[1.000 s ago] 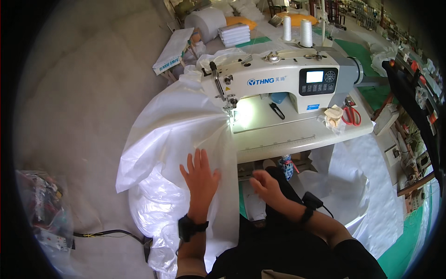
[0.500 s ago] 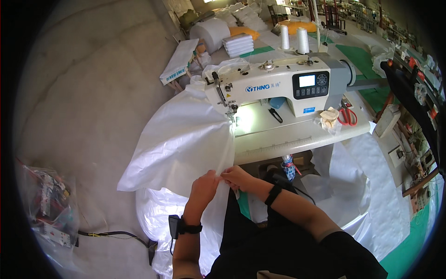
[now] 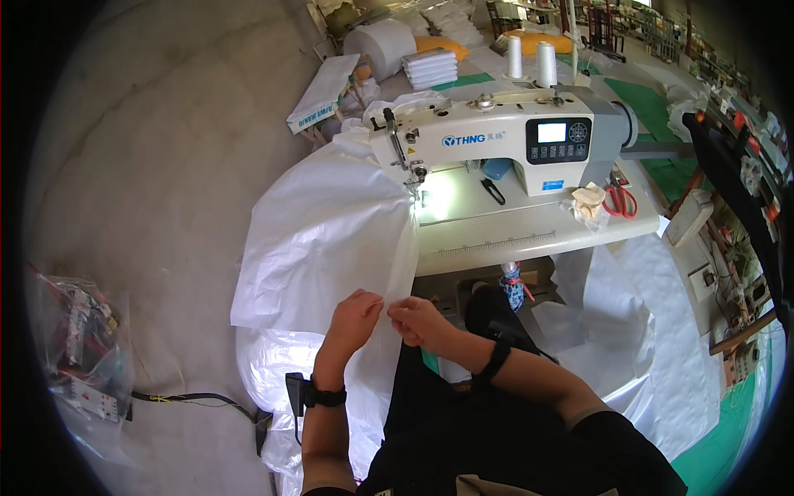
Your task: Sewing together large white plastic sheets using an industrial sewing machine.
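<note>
A thin white plastic sheet [image 3: 322, 240] hangs from under the needle area of a white sewing machine [image 3: 463, 136] down toward my lap. At its lower right edge, my left hand [image 3: 357, 317] is closed in a pinch on the sheet. Close beside it, my right hand [image 3: 422, 323] has its fingertips pressed together at the same edge, with a narrow gap between the two hands. The exact fold between the fingers is too small to make out. The machine's lamp lights the bed beside the needle.
Black thread snips [image 3: 493, 192], red-handled scissors [image 3: 620, 202] and a crumpled beige scrap [image 3: 588, 201] lie on the machine table [image 3: 496, 240]. Two white thread cones [image 3: 546, 64] stand behind. More white sheeting [image 3: 633, 331] hangs at right; a clear bag of parts [image 3: 87, 355] sits left.
My hands have drawn slightly apart along the sheet's edge. The sheet's lower left corner has swung inward to the right, and the view has shifted a little.
</note>
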Demonstrator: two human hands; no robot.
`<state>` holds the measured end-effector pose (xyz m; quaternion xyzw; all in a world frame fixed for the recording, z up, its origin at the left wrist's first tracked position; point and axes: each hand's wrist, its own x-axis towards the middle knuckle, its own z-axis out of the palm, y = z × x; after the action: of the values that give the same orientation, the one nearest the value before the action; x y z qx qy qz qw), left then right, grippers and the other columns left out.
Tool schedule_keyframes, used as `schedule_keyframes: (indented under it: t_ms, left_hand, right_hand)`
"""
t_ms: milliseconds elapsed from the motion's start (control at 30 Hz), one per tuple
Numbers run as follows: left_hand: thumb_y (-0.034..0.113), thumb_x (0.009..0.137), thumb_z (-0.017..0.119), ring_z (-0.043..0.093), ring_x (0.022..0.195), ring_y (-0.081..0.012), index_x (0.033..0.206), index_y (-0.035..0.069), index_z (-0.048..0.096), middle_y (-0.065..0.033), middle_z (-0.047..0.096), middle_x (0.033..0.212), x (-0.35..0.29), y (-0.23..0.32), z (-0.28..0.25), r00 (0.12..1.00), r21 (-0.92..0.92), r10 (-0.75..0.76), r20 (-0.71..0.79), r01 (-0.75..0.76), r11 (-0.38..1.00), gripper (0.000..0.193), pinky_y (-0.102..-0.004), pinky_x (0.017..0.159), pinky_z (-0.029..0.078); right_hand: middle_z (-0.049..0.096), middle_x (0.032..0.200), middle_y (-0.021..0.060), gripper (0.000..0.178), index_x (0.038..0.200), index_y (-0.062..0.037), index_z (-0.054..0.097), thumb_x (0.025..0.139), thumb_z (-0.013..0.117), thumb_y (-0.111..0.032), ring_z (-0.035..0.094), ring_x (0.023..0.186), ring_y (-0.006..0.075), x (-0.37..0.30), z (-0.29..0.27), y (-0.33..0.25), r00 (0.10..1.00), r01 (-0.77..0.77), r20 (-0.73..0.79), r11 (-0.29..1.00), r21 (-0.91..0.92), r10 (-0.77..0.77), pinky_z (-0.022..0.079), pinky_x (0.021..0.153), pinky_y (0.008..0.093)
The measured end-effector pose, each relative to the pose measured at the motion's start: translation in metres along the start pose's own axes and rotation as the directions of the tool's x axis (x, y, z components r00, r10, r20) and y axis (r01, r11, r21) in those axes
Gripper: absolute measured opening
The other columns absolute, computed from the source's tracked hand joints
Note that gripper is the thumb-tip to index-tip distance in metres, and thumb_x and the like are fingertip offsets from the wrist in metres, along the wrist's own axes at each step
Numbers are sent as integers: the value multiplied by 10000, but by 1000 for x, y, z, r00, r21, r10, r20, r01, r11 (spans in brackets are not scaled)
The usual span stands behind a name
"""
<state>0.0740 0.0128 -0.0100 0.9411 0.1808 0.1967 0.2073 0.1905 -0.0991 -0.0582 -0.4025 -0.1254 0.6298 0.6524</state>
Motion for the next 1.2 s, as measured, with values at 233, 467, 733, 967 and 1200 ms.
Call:
schedule_keyframes:
  t_ms: [233,467,733,967,1200]
  left_hand:
    - [132,836,582,604,749,-187,911,-6,618,-119,634,850,-4,-15,-4,969,-326,-175,176,225,918,161,-305,670,475]
    - [180,857,535,619,738,-315,994,-8,560,-222,619,790,-4,-9,12,948,-120,-296,113,309,943,234,-356,657,484]
    - [90,846,531,590,651,-351,839,46,541,-184,569,683,-14,10,13,985,264,136,-105,-105,959,46,-429,560,466]
    - [100,851,532,599,678,-269,783,19,575,-108,584,706,-12,12,35,982,69,88,-167,-77,995,114,-347,586,475]
    - [163,871,484,537,721,-102,969,-8,628,-26,589,787,-26,27,66,884,-862,-254,392,450,234,245,-237,653,443]
  right_hand:
    - [528,620,37,143,887,-23,587,869,578,-164,445,447,108,5,9,24,980,200,32,959,-203,-197,339,399,250]
    - [626,769,148,194,908,-30,617,822,596,-204,625,703,284,-17,17,60,836,523,353,416,-744,-421,488,644,352]
    - [594,907,68,391,998,-21,550,848,629,-373,572,759,121,13,-25,70,988,30,-126,917,-397,-87,496,629,310]
    - [619,771,111,244,897,-15,519,847,596,-241,625,730,195,-25,-18,57,829,328,-28,527,-784,-558,491,639,366]
    - [610,701,189,151,874,-23,491,866,501,-173,654,627,277,-87,-4,38,954,211,184,94,-973,-236,505,574,379]
